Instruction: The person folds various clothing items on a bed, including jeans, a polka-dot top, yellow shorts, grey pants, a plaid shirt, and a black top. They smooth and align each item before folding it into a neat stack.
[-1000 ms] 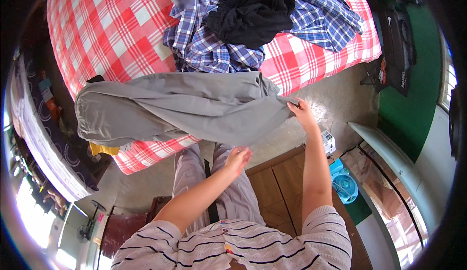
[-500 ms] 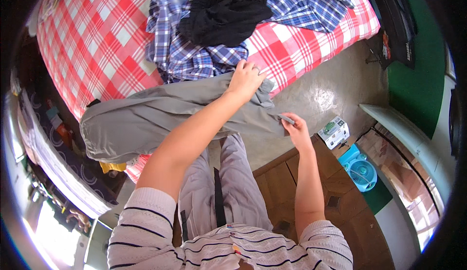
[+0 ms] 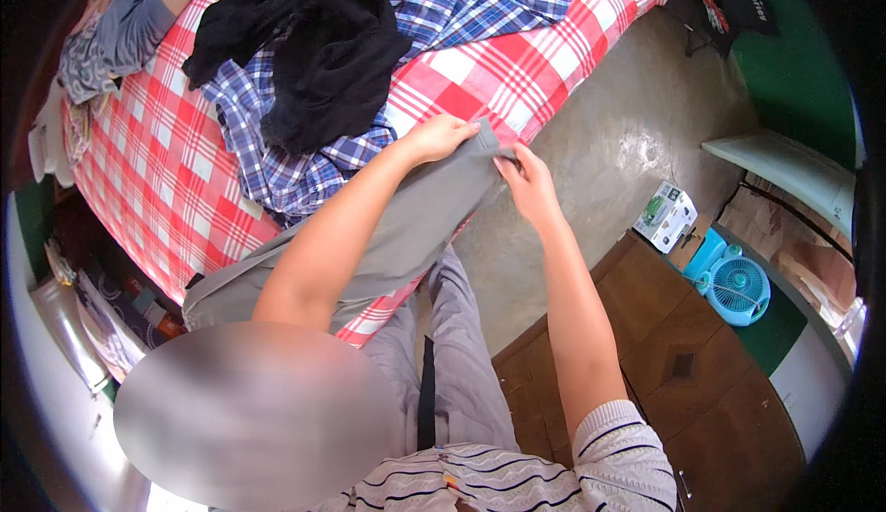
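Observation:
A pair of grey trousers lies slantwise over the near edge of the bed, long and smoothed, with its far right end lifted. My left hand is closed on the top corner of that end, thumb along the cloth. Close to its right, my right hand pinches the lower corner of the same end. Between both hands the cloth is stretched. Part of the trousers is hidden behind my left forearm. Just beyond lie a black garment and a blue plaid shirt, both crumpled.
The bed has a red and white checked cover. Another person's sleeve and arm show at its far left. A wooden cabinet, a light blue fan and a printed box stand to the right. A blurred oval covers the lower left.
My left hand has moved to the end of the trousers, beside my right hand. Both hands now raise that end. The view has turned, and a person's arm appears at the far left.

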A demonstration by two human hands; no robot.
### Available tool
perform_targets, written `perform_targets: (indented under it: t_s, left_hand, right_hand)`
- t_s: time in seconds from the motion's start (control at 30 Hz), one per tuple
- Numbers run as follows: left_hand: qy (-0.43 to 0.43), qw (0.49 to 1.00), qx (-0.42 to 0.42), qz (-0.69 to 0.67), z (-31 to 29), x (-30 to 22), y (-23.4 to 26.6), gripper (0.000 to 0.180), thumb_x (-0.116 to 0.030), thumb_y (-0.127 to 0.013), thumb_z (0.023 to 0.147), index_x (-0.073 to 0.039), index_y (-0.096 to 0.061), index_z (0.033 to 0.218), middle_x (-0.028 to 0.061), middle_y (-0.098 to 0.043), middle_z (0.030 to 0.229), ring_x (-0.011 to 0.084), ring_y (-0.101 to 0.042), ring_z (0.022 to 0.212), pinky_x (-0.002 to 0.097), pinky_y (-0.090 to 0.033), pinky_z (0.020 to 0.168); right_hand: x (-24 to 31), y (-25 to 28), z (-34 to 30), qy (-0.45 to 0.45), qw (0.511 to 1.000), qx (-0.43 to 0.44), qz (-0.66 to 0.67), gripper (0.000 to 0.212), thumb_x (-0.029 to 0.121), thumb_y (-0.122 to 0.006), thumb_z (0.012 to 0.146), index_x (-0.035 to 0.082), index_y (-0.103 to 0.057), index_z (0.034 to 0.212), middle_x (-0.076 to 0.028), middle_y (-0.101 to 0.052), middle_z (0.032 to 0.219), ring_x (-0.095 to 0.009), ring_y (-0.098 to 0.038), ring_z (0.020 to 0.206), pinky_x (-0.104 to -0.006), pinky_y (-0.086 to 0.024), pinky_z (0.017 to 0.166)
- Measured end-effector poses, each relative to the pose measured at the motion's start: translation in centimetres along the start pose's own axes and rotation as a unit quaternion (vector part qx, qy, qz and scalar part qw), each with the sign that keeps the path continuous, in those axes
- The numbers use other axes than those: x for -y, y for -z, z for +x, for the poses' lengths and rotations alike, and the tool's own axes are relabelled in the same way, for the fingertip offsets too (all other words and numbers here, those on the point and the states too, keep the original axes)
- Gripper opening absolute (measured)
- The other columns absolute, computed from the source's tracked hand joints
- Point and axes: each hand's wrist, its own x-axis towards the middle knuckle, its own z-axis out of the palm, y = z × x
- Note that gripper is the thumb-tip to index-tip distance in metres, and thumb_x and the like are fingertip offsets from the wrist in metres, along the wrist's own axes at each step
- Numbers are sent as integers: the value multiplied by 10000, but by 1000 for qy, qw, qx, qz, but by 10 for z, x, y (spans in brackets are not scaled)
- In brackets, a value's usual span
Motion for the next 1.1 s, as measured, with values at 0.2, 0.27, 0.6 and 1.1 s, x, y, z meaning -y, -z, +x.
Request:
perform_targets:
  t_s: [0.2, 0.27, 0.6, 1.1]
  left_hand:
    - [53, 994, 80, 56, -23, -35, 2, 313, -292, -568, 930, -6, -675, 998, 35, -675, 885, 78, -579, 820, 259, -461, 753]
    - [-67, 998, 19, 3, -20, -17, -1, 254, -246, -607, 886, -22, -678, 982, 69, -670, 816, 121, -598, 758, 296, -457, 708]
    - [-161, 974, 157, 25, -73, -68, 12, 224, -64, -599, 834, -11, -649, 1045, 119, -673, 904, 148, -606, 816, 308, -466, 753]
    - [-235, 850, -453, 133, -201, -67, -67, 381, -226, -686, 774, -175, -587, 1139, 89, -490, 1187, 298, -461, 1116, 446, -369, 953]
  right_hand:
    - [2, -9, 27, -50, 995, -64, 64, 188, 65, -662, 843, 7, -527, 960, 3, -603, 762, -95, -537, 710, -240, -437, 632]
    - [-18, -2, 25, -29, 984, -16, 173, 341, 40, -727, 773, 29, -520, 1045, -2, -603, 924, -117, -576, 799, -245, -473, 675]
    - [32, 20, -26, -73, 972, 174, 138, 557, 23, -789, 668, 68, -548, 1167, -69, -549, 1163, -207, -531, 1094, -377, -436, 937]
    - [5, 35, -76, -107, 991, 8, -79, 256, 209, -557, 953, -39, -618, 966, -21, -595, 812, -98, -502, 773, -260, -432, 720]
